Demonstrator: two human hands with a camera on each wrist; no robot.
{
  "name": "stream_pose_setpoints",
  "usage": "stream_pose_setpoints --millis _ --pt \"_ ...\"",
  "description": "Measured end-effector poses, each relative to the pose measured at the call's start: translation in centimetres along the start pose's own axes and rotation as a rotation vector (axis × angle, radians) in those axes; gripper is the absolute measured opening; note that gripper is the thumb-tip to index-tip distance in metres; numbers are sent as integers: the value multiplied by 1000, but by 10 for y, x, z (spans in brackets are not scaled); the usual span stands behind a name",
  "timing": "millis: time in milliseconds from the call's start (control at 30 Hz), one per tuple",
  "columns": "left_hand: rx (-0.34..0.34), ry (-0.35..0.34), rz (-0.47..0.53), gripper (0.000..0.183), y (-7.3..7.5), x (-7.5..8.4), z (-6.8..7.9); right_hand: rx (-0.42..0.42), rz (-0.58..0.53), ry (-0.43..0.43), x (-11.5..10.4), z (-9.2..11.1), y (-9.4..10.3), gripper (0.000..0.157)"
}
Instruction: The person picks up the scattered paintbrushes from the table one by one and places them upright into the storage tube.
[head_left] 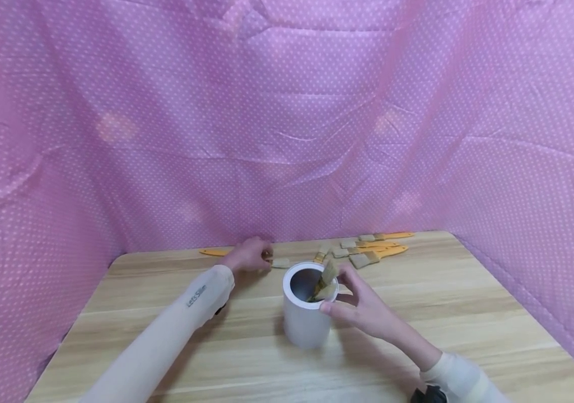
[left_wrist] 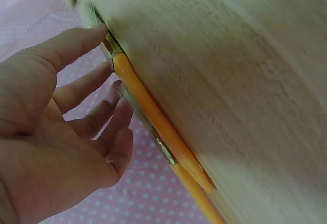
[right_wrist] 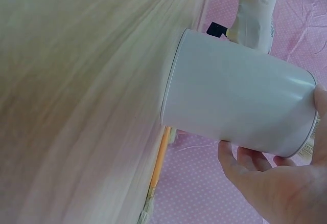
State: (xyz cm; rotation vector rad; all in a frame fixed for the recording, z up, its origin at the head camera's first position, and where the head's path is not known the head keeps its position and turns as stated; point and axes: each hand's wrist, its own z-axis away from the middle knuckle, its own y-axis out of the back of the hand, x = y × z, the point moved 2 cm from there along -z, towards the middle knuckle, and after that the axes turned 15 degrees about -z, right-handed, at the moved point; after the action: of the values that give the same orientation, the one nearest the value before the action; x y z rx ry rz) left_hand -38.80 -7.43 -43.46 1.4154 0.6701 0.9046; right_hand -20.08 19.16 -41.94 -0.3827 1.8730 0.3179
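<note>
My left hand [head_left: 248,254] is at the back of the table, pinching a paintbrush by its metal collar between thumb and fingers. In the left wrist view, this paintbrush [left_wrist: 150,109] has an orange handle and lies along the wooden surface. A second orange-handled paintbrush [left_wrist: 194,191] lies just beyond it, close to the fingertips. With my right hand [head_left: 367,310] I grip the upper part of a white can [head_left: 307,327], thumb at the near side and fingers behind. The can stands upright on the table. Bristles of paintbrushes [head_left: 328,273] stick up inside its rim, their handles hidden within.
Several more orange-handled paintbrushes [head_left: 379,249] lie at the back right of the wooden table [head_left: 216,358], behind the can. One brush [head_left: 320,256] lies right behind the can, partly hidden by it. A pink dotted cloth [head_left: 287,140] hangs around the back and sides.
</note>
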Motion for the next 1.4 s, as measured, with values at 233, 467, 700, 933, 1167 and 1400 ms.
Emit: stream_pose_setpoints --millis 233,467,700,933,1167,1400 --pt "-16 -14 6 29 1 2 -5 4 -12 -6 -1 -2 0 56" --pt "-8 -61 38 26 1 5 -8 11 -3 -11 -1 -1 1 56" --pt "32 -85 70 26 -3 1 -9 11 -10 -5 0 -1 0 57" --pt "129 -96 149 27 0 -3 -7 13 -9 18 2 -2 1 56" --pt "178 -109 173 30 14 10 -1 28 -7 10 2 0 2 55" --pt "225 -126 185 29 37 31 12 30 -15 -1 3 1 3 56"
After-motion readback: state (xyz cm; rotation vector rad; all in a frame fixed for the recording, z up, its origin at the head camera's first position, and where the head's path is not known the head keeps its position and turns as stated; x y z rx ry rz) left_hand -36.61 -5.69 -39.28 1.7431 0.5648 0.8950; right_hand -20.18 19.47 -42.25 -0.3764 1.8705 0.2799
